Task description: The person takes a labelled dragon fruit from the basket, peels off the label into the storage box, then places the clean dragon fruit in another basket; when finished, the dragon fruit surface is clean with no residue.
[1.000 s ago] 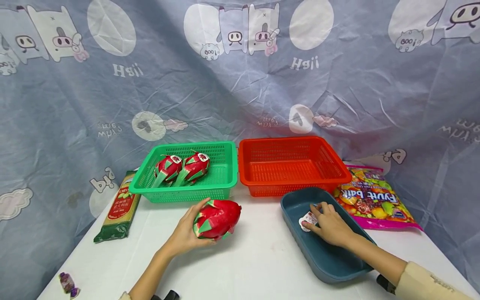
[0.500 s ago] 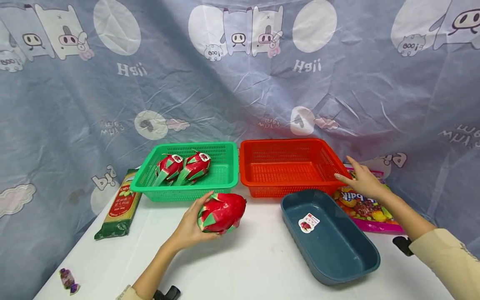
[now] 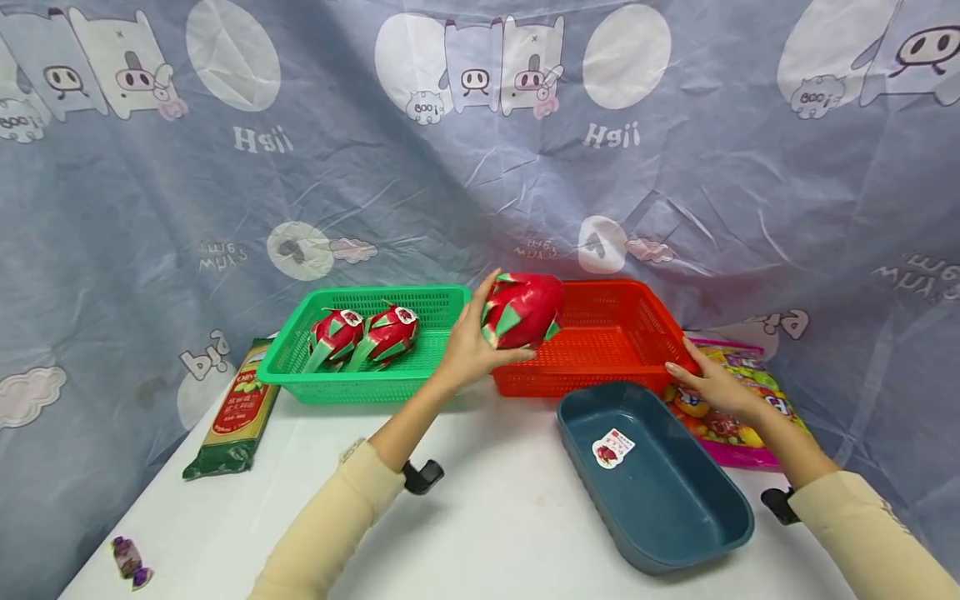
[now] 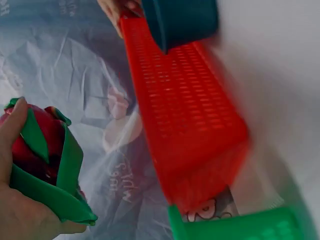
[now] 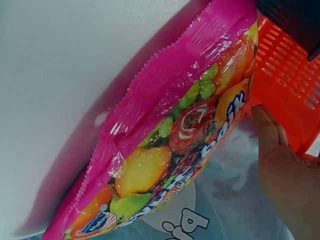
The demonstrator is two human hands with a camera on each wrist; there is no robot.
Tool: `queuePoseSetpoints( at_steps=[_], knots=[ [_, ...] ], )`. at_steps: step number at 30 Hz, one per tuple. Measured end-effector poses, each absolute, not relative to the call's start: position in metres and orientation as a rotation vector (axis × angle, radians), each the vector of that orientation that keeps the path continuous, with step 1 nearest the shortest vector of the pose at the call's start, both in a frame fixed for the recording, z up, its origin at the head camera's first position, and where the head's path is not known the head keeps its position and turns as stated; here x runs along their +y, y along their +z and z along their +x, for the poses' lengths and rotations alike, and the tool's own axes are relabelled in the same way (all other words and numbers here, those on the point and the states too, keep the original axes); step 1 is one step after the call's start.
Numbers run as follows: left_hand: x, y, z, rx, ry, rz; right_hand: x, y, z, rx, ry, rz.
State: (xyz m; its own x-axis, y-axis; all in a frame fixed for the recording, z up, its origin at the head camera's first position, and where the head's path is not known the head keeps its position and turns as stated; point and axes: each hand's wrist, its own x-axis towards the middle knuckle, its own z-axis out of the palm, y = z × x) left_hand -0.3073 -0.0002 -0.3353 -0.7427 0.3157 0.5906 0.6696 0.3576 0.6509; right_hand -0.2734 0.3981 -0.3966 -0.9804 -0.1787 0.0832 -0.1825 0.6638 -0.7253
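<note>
My left hand [image 3: 472, 342] grips a red dragon fruit [image 3: 525, 310] with green scales, raised over the left part of the red plastic basket [image 3: 592, 379]. The left wrist view shows the thumb lying across this dragon fruit [image 4: 42, 150]. My right hand [image 3: 716, 383] holds the basket's front right corner, thumb and fingers at the rim. From the right wrist, that hand [image 5: 290, 175] appears beside the red basket wall [image 5: 280, 95]. Two more dragon fruits, one on the left [image 3: 335, 336] and one on the right [image 3: 390, 336], lie in the green basket [image 3: 360, 390].
A dark blue tub [image 3: 675, 492] with a dragon fruit sticker [image 3: 609, 450] inside stands before the red basket. The fruit-printed candy bag [image 3: 742, 417] lies right of it. At left are a pasta packet [image 3: 236, 408] and a wrapped candy [image 3: 129, 558]. A patterned curtain [image 3: 465, 183] hangs behind.
My left hand has carried the dragon fruit up and right, from over the table to the red basket. My right hand has left the sticker in the tub and taken the basket's corner.
</note>
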Motion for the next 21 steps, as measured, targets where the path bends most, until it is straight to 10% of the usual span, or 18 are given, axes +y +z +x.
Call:
queuePoseSetpoints(
  at_steps=[10, 21],
  knots=[
    [0.083, -0.343, -0.392, -2.392, -1.714, -0.693, 0.4, -0.4, -0.278, -2.774, 1.372, 0.279],
    [0.118, -0.389, -0.412, -2.639, -1.575, -0.434, 0.401, -0.413, -0.273, -2.722, 1.439, 0.317]
  ],
)
